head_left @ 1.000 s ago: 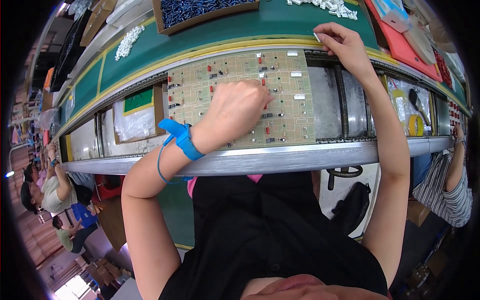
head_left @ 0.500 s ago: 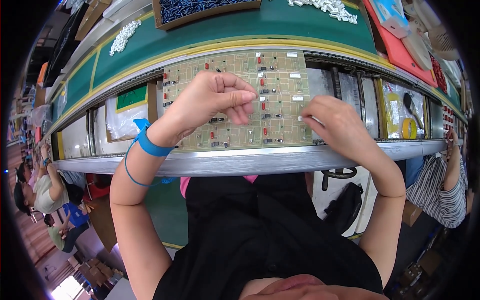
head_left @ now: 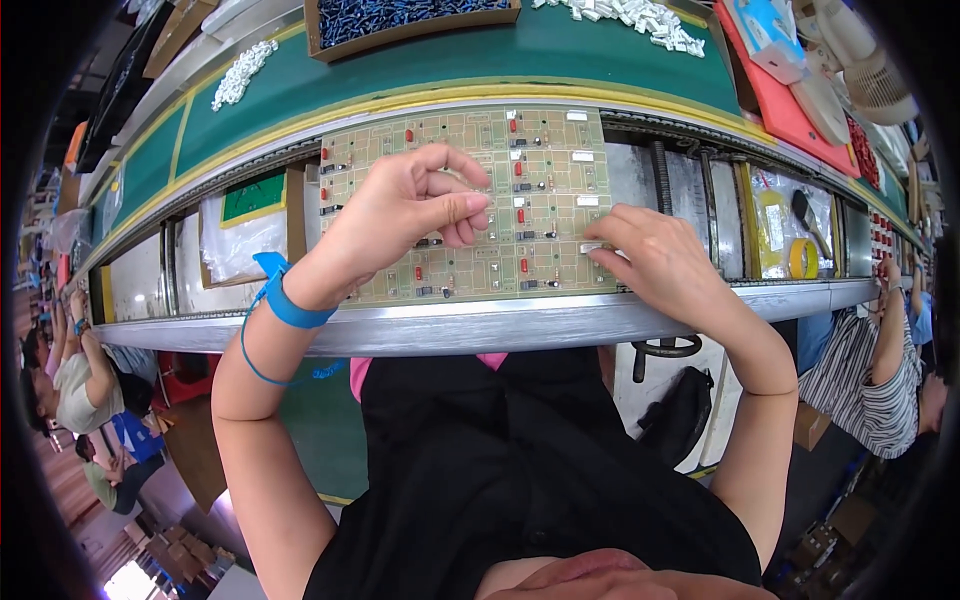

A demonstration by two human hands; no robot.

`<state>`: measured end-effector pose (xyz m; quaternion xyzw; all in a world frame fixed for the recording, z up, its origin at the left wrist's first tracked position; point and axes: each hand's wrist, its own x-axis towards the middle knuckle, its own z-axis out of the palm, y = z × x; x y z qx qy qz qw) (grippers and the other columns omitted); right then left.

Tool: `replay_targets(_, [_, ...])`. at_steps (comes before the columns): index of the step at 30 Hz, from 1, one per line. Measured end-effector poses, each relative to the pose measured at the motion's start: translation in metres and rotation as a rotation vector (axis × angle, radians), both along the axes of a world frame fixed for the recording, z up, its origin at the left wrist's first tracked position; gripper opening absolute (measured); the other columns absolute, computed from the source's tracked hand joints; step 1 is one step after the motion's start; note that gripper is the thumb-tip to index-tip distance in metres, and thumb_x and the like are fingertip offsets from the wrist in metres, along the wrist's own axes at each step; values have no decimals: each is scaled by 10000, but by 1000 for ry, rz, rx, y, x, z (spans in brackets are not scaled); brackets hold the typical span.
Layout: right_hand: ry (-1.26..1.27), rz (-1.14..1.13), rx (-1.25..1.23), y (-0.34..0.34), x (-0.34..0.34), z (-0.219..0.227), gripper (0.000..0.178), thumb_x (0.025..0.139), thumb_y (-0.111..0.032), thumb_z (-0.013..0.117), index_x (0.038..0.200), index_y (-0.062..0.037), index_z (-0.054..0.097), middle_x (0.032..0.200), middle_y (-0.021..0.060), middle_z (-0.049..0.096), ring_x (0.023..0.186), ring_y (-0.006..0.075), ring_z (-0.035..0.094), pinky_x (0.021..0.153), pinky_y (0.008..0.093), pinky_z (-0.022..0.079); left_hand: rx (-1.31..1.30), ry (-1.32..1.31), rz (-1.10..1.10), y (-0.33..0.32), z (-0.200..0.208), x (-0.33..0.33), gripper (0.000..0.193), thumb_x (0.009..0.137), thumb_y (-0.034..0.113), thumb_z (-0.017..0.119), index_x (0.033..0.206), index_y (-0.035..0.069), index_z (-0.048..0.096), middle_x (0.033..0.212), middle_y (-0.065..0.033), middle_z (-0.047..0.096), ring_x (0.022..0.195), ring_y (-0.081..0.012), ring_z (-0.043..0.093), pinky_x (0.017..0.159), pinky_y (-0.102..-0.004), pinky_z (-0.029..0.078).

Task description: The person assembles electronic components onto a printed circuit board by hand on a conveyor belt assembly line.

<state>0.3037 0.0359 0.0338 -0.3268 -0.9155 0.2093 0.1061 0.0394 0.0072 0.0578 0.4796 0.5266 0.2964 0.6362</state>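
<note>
A tan circuit board panel (head_left: 465,150) lies across the conveyor rails before me, set with red, black and white parts. Over its middle, my left hand (head_left: 415,205) hovers with fingers curled and thumb pressed toward them; whatever they may hold is hidden. A blue wrist strap (head_left: 300,303) with a coiled cord circles that wrist. At the panel's right edge, my right hand (head_left: 655,255) pinches a small white block-shaped component (head_left: 591,246) between thumb and fingers, low over the board. Above it on the same side, similar white blocks (head_left: 587,201) sit in a column.
Beyond the rail, a green bench (head_left: 420,80) carries a cardboard box of blue parts (head_left: 415,20) and piles of white components (head_left: 245,73). A metal rail (head_left: 470,328) runs along my side. Yellow tape (head_left: 803,258) lies right. Other people (head_left: 870,370) work at both sides.
My right hand has moved slightly left, bringing the white component over the board's right edge. My left hand has drawn a little left. The whole view has shifted slightly.
</note>
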Motion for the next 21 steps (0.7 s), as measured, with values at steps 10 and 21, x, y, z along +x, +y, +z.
replay_targets(10, [70, -411, 481, 169, 29, -31, 184, 797, -136, 549, 940, -65, 639, 940, 127, 619, 872, 316, 586, 762, 399, 471, 27, -74, 90, -2, -13, -2, 203, 860, 61, 563, 1033, -46, 568, 786, -84, 628, 670, -94, 586, 616, -218, 493])
replay_targets(21, [-67, -481, 520, 189, 12, -43, 150, 828, -180, 553, 917, -74, 612, 930, 114, 595, 850, 314, 579, 725, 414, 474, 129, 159, -20, -10, -19, 14, 124, 840, 35, 565, 942, -32, 591, 814, -77, 653, 685, -96, 598, 612, -238, 496])
